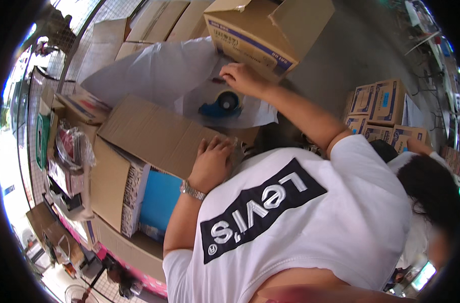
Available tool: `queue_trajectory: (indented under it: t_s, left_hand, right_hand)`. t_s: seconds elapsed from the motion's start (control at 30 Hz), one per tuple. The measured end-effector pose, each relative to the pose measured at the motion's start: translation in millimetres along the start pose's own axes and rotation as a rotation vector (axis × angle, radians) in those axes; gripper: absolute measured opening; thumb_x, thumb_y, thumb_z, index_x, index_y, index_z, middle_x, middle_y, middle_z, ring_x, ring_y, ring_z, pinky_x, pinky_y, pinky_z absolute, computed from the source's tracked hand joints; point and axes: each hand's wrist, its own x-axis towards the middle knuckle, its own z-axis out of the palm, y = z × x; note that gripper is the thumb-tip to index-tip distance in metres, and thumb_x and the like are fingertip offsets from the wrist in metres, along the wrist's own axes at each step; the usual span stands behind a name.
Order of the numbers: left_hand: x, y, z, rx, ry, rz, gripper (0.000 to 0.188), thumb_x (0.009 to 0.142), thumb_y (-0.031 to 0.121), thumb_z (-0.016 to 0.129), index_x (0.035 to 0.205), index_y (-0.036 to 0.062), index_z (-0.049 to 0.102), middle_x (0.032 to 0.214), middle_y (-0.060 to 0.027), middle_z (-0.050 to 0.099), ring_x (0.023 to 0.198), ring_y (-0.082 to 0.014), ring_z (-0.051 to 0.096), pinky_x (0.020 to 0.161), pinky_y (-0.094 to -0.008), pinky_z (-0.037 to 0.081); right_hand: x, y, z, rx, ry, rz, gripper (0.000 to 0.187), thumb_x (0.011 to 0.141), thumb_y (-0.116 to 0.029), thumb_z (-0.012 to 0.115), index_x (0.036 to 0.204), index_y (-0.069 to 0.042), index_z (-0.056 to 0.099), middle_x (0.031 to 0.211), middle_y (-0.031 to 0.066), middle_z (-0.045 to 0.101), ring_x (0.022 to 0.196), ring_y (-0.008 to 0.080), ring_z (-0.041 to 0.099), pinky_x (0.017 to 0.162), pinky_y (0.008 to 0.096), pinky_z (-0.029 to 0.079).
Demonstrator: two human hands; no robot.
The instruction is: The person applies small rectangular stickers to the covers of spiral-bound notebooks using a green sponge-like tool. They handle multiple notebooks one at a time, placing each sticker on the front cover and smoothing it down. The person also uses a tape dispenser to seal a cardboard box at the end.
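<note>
My left hand [213,160], with a metal watch on its wrist, lies fingers apart on the raised flap of an open cardboard box [154,129]. Inside that box are a flat blue item [160,199] and a white item with dark print [135,197]. My right hand [244,79] reaches farther out, its fingers bent together; a small dark reddish thing shows at the fingertips, too small to name. Just below that hand, a blue tape dispenser [208,109] with a roll of tape rests on white sheeting [154,68].
A larger open carton [260,38] stands beyond my right hand. More flat cardboard [156,20] lies at the far left. Stacked cartons [386,101] and another person [427,197] are to the right. Plastic-wrapped goods [73,144] sit left of the open box.
</note>
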Motion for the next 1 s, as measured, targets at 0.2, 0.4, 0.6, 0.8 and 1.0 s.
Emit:
queue_trajectory:
  t_s: [0.2,0.4,0.6,0.8,1.0]
  left_hand:
    - [-0.1,5.0,-2.0,-0.050,0.055,-0.039,0.038,0.091,0.019,0.059,0.128,0.0116,0.063,0.138,-0.0078,0.059,0.139,-0.0296,0.044,0.119,-0.0511,0.024]
    - [7.2,15.7,-19.3,-0.268,0.161,-0.212,0.036,0.087,0.008,0.061,0.123,0.0079,0.064,0.129,-0.0121,0.063,0.130,-0.0298,0.051,0.115,-0.0455,0.032]
    - [11.9,24.5,-23.4,-0.303,0.343,-0.471,0.032,0.082,0.003,0.065,0.114,0.0052,0.067,0.127,-0.0146,0.064,0.126,-0.0329,0.054,0.108,-0.0401,0.043]
    - [18.6,31.2,-9.9,-0.046,0.615,-0.534,0.027,0.079,0.002,0.069,0.106,0.0030,0.067,0.126,-0.0152,0.065,0.128,-0.0346,0.054,0.108,-0.0431,0.044]
    - [19.6,25.5,-7.3,-0.072,0.597,-0.613,0.024,0.080,0.006,0.070,0.104,0.0013,0.067,0.121,-0.0164,0.066,0.123,-0.0342,0.058,0.104,-0.0433,0.046]
  right_hand:
    - [-35.9,-1.8,79.8,-0.389,-0.323,-0.292,0.031,0.080,-0.023,0.071,0.104,-0.005,0.066,0.109,0.0176,0.065,0.102,0.0359,0.065,0.089,0.0439,0.053]
    - [-38.4,51.1,108.4,-0.217,-0.475,-0.058,0.024,0.088,-0.013,0.056,0.108,-0.008,0.066,0.100,0.0166,0.062,0.100,0.0355,0.063,0.090,0.0440,0.052]
    - [-0.5,52.3,60.2,-0.306,-0.278,-0.193,0.016,0.085,-0.010,0.057,0.093,-0.002,0.069,0.103,0.0159,0.065,0.100,0.0310,0.064,0.089,0.0414,0.053]
    - [8.3,50.3,87.6,-0.357,-0.142,-0.281,0.010,0.082,-0.011,0.059,0.084,-0.005,0.067,0.096,0.0109,0.064,0.103,0.0268,0.062,0.091,0.0404,0.051]
    - [4.9,84.1,123.0,-0.264,-0.104,-0.367,0.020,0.084,-0.014,0.058,0.099,-0.006,0.069,0.100,0.0100,0.064,0.106,0.0265,0.061,0.093,0.0425,0.049]
